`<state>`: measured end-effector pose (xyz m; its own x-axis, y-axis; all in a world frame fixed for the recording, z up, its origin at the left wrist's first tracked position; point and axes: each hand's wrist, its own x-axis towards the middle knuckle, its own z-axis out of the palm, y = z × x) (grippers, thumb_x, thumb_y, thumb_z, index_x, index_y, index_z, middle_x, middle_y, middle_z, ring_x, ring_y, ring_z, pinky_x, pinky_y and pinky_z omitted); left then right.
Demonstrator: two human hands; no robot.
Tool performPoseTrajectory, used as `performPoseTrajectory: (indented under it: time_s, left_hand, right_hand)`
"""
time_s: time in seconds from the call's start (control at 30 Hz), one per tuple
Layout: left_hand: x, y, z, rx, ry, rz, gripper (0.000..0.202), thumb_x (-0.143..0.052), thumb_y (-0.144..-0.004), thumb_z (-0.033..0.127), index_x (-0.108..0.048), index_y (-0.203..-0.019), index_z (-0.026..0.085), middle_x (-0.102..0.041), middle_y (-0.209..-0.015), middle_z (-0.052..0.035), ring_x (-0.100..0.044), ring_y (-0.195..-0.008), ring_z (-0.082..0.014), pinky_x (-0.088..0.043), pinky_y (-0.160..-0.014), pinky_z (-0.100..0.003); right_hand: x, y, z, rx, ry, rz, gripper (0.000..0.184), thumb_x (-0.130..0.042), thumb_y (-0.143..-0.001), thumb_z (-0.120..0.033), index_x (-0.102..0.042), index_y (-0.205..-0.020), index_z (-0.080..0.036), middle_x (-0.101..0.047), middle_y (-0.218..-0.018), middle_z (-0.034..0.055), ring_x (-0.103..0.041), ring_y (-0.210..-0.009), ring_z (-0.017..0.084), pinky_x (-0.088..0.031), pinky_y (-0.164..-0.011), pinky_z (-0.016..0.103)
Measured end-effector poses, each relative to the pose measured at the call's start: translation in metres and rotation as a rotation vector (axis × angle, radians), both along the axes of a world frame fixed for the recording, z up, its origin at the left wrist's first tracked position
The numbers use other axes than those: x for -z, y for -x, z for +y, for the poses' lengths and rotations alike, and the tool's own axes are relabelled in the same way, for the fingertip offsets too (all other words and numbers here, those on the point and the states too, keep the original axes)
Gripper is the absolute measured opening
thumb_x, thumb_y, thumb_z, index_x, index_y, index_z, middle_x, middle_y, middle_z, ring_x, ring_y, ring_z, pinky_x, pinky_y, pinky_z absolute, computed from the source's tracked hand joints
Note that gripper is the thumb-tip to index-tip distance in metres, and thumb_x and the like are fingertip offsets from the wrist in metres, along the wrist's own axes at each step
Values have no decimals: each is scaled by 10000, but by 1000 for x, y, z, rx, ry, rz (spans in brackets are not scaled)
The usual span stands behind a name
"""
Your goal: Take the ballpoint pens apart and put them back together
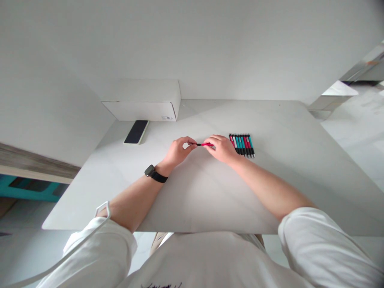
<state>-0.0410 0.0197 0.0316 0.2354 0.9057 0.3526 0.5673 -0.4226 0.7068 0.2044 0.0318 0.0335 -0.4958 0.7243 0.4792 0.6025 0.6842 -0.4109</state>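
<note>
Both of my hands hold one red pen [205, 144] level above the middle of the white table [282, 188]. My left hand [179, 151], with a black watch on its wrist, pinches the pen's black end. My right hand [221, 148] is closed round the red end. Just right of my right hand, a row of several red and teal pens [243, 145] lies side by side on the table.
A dark phone [136, 131] lies flat at the table's back left. Behind it a white cardboard box [144, 100] stands against the wall. A white cable [75, 248] hangs by my left sleeve at the table's near edge.
</note>
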Motion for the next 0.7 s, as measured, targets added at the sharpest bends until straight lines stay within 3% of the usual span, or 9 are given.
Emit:
performPoseTrajectory:
  time_s: [0.17,0.33,0.53,0.7]
  left_hand:
    - [0,1,0,-38,-59,16,119,-749,-926,369,-771,-977,264,-792,-1019,-16,-721,-993,-221,-531,-938,-365]
    - [1,2,1,-56,-78,31,110,-745,-934,359,-769,-986,266,-789,-1010,-16,-713,-978,-221,-533,-921,-372]
    - [0,2,1,-58,-82,50,131,-751,-931,380,-778,-986,265,-791,-1016,-31,-714,-990,-237,-546,-932,-390]
    - [0,2,2,-57,-63,54,130,-742,-936,377,-780,-991,265,-792,-1016,-26,-715,-984,-232,-543,-927,-386]
  right_hand:
    - [4,2,1,40,66,-22,181,-595,-1046,-329,-763,-1058,-262,-755,-1010,54,-692,-930,220,-487,-841,333]
    - [3,2,2,13,65,23,239,-706,-959,-277,-703,-1195,-245,-730,-1150,72,-688,-993,228,-504,-869,333]
    - [2,3,-1,53,79,-48,131,-587,-1035,-290,-712,-1052,-254,-734,-998,49,-675,-906,216,-477,-807,324]
    - [1,2,-2,54,54,-71,180,-696,-968,-310,-672,-1137,-252,-721,-1093,66,-665,-942,230,-476,-806,326]
